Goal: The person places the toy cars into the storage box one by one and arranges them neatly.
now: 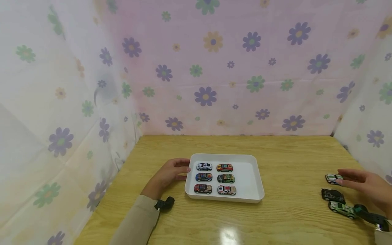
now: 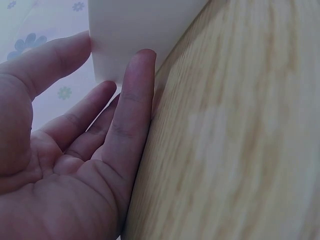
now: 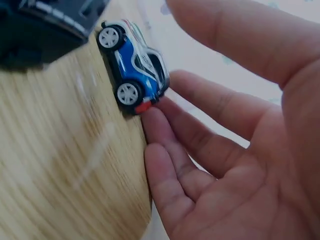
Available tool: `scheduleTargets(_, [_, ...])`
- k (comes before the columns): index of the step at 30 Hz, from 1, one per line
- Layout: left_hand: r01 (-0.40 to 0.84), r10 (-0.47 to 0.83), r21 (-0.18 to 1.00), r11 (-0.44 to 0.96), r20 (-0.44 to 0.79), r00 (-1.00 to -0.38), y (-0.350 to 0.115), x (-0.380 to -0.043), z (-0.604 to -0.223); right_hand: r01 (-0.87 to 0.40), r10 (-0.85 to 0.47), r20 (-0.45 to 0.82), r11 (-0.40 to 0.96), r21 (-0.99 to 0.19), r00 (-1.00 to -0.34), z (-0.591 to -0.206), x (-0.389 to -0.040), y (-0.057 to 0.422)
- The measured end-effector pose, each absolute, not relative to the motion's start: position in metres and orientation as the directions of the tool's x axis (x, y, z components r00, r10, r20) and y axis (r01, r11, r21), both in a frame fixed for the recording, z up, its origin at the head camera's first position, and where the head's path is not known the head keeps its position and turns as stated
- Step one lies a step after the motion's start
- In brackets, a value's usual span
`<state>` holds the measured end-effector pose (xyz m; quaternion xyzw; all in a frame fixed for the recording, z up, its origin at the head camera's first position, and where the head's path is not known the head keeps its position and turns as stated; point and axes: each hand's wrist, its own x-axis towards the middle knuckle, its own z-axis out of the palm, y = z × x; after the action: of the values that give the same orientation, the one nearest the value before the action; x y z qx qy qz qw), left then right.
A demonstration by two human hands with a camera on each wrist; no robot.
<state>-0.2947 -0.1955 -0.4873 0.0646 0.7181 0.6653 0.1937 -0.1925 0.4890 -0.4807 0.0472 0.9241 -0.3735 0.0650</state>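
Observation:
My left hand (image 1: 167,175) touches the left wall of a shallow white tray (image 1: 225,198), its fingers fairly straight, as the left wrist view also shows. Inside the tray several toy cars stand in two columns, among them a red and yellow toy car (image 1: 225,167) and a white and blue toy car (image 1: 204,166). At the far right, my right hand (image 1: 365,185) is at a white toy car with green stripes (image 1: 333,178). In the right wrist view this car (image 3: 135,65) shows a blue side; the fingertips lie at its end, while the thumb is apart from it.
Nearer the front, a black toy car (image 1: 332,195) and a green and white toy car (image 1: 341,209) stand close together beside the right wrist. The wooden table (image 1: 291,170) is bordered by flowered cloth (image 1: 229,85) at the back and sides.

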Motion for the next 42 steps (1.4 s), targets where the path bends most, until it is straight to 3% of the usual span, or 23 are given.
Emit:
scheduleTargets(21, [-0.175, 0.355, 0.979, 0.107, -0.202, -0.913, -0.1949, -0.2914, -0.4894, 0.2, 0.07, -0.224, 0.746, -0.635, -0.972, -0.4838, -0.1906, 0.4937])
scheduleTargets(42, [-0.153, 0.372, 0.983, 0.098, -0.179, -0.911, -0.1946, -0.2927, -0.4843, 0.215, 0.163, -0.141, 0.774, -0.595, -0.977, -0.4832, -0.1949, 0.4944])
